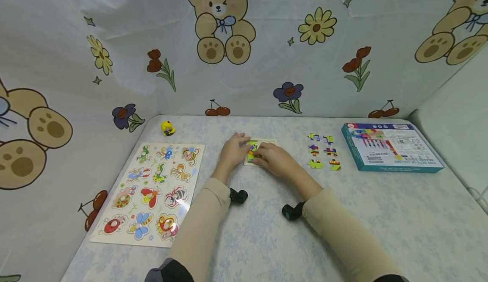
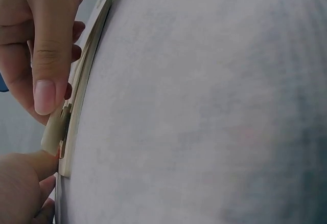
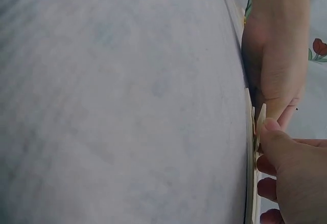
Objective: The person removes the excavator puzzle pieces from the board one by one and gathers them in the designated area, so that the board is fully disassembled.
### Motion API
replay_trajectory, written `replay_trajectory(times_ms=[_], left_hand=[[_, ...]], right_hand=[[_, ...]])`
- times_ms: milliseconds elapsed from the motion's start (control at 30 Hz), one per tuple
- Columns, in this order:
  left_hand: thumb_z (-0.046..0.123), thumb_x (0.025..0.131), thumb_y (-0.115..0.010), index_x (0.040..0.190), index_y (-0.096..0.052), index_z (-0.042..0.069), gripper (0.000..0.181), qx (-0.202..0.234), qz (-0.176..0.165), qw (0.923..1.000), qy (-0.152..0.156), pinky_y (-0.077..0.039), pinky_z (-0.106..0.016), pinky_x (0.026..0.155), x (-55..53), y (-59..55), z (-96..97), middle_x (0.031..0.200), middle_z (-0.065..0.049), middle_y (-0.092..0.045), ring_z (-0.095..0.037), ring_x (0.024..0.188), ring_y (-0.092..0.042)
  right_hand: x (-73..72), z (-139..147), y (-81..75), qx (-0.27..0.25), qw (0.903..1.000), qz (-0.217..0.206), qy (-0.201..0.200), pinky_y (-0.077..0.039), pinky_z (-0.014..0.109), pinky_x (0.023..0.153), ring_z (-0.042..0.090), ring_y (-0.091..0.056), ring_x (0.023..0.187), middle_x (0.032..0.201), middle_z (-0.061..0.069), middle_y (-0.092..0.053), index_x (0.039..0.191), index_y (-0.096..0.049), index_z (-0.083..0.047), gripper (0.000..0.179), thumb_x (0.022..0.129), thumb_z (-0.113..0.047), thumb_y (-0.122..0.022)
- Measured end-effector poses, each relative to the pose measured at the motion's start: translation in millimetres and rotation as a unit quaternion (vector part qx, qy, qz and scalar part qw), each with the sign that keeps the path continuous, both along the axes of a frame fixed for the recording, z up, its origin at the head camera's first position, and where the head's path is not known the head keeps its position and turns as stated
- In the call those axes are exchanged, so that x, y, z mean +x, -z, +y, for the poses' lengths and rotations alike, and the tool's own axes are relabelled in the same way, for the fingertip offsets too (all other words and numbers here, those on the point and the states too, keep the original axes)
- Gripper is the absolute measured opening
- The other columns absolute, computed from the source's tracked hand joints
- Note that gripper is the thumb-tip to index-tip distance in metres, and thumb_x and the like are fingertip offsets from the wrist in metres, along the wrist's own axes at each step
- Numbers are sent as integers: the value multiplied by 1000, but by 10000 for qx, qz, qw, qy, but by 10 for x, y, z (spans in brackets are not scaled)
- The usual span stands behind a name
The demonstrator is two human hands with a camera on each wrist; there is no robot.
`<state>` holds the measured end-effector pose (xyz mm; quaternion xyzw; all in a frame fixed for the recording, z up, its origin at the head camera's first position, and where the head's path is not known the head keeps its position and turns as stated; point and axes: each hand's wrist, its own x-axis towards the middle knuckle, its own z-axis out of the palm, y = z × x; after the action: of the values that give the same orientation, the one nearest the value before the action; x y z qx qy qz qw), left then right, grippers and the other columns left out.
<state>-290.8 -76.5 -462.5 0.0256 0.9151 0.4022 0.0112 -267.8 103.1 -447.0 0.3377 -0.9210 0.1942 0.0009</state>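
Note:
A small puzzle board (image 1: 268,141) with a light wooden border lies in the middle of the table, partly filled with a green and yellow picture. My left hand (image 1: 232,151) rests at its left edge, fingers stretched forward and thumb touching the board. Over the board's right part, my right hand (image 1: 277,160) pinches a puzzle piece (image 3: 262,116) between thumb and fingers. The piece (image 2: 53,132) stands tilted against the board in the left wrist view, its lower end beside the left thumb. Its printed face is hidden.
Several loose puzzle pieces (image 1: 315,164) lie in two columns to the right. Beyond them is a boxed toy set (image 1: 392,148). On the left lies an insect puzzle sheet (image 1: 146,176), with a small yellow and black toy (image 1: 167,128) behind it. A bear-print cloth (image 1: 263,78) hangs behind.

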Motion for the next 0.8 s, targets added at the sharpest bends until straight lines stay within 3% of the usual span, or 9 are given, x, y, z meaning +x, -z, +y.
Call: replay_trajectory(times_ms=[333,567,800], left_hand=[[27,98,-63,133,-65,19,36,22,1,10000,-43,-20,-46,126,5,13,1,155,1,-46,-21,153,-23],[27,98,-64,129,-68,21,33,23,78,10000,0,-22,-47,125,-2,42,-5,154,0,-46,-22,153,-24],[27,98,-64,129,-68,21,32,-14,117,9999,-5,-22,-47,125,-2,48,-6,154,0,-46,-22,153,-24]], right_hand=[[20,9,-31,98,9979,-629,74,-52,36,90,16,-58,98,110,4,-62,119,-67,-9,31,98,-31,-64],[12,19,10,-174,9963,-810,244,-48,38,93,18,-54,100,110,3,-61,117,-67,-10,32,95,-33,-68],[10,0,-15,15,9954,-881,368,-49,38,91,19,-54,99,108,3,-61,116,-68,-9,36,93,-37,-70]])
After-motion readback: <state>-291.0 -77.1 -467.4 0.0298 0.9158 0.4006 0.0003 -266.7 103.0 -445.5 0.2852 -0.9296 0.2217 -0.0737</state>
